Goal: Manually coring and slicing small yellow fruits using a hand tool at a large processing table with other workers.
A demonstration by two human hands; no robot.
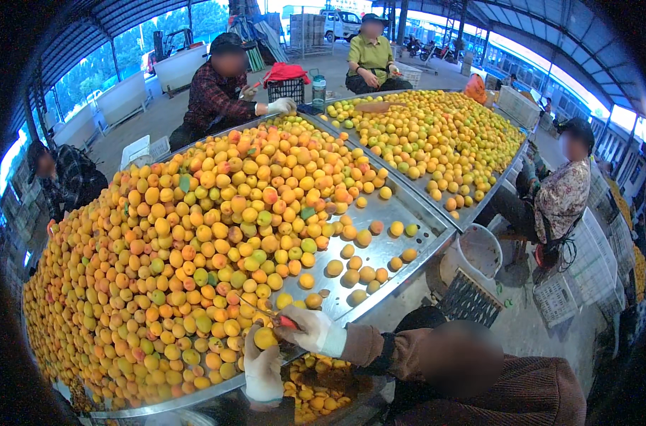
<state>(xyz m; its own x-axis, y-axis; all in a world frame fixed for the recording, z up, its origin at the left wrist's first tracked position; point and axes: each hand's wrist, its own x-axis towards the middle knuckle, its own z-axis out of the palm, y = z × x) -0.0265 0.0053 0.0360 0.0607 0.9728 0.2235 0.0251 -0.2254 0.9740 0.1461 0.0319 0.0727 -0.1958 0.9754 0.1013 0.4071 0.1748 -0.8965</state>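
My left hand (264, 373), in a white glove, holds a yellow apricot (265, 338) at the near edge of a metal sorting table (397, 248). Just right of it, my gloved right hand (314, 331) is closed round the red handle of a knife (287, 323). Its thin blade points up and left over the fruit, above the held apricot; I cannot tell whether it touches. A large heap of apricots (209, 234), orange, yellow and some greenish, covers most of the table. Below my hands, cut apricots (317, 390) lie under the table's rim.
A second table holds another apricot heap (429, 135). Co-workers sit around: one in plaid (213, 99), one in green (371, 60), one at right (564, 192), one at far left (71, 174). A white bucket (479, 252) and dark crate (470, 298) stand to my right.
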